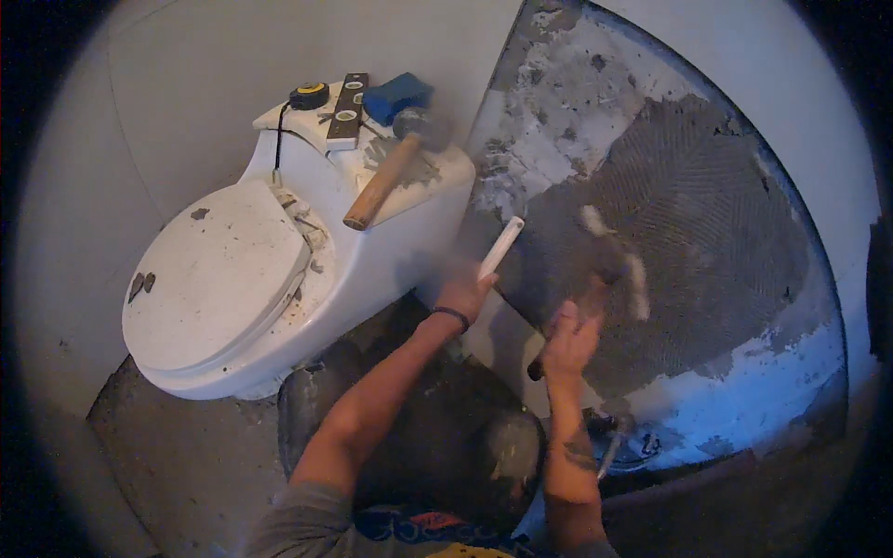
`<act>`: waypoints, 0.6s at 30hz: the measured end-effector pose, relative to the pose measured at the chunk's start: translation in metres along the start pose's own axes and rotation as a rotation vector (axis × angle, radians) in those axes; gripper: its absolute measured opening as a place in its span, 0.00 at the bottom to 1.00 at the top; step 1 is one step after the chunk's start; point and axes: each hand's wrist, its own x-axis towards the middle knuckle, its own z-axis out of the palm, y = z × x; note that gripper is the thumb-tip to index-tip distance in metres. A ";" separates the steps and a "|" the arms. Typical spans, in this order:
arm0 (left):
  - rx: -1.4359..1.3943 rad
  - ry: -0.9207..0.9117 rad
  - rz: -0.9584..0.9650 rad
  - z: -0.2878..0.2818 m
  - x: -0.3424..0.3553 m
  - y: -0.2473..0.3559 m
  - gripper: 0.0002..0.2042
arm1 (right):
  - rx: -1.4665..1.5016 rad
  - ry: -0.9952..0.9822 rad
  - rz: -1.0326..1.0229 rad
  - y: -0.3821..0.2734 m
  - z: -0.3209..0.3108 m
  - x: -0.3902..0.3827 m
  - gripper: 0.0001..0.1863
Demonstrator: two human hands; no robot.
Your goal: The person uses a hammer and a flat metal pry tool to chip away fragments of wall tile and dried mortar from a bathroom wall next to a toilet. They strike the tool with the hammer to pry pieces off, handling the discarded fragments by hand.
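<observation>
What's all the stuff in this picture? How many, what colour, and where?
toilet: one, white, left
tape measure: one, black and yellow, on toilet
level: one, dark, beside tape measure
sponge or cloth: one, blue, right of level
mallet: one, brown handle, on toilet
mortar: one spread, grey, right
rounded object: one, black, between forearms
floor: one, grey-brown, lower left
white bar: one, white, in left hand
blurred tool: one, dark-ended, in right hand
wristband: one, dark, left wrist
forearms: two, bare, bottom
left hand: one, bare, centre
right hand: one, bare, right of centre
</observation>
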 end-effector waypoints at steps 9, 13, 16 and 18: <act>0.078 -0.069 -0.105 0.000 0.005 0.000 0.24 | -0.376 -0.090 0.138 0.010 0.011 -0.001 0.15; -0.062 -0.064 -0.064 0.000 0.004 -0.003 0.24 | -0.458 -0.039 -0.226 0.028 0.019 0.005 0.16; -0.031 -0.062 -0.048 0.003 0.013 -0.007 0.23 | -0.776 -0.318 -0.038 0.030 0.019 0.011 0.16; 0.006 -0.043 -0.014 -0.003 0.009 -0.012 0.23 | -0.642 -0.144 -0.012 0.025 0.018 0.005 0.17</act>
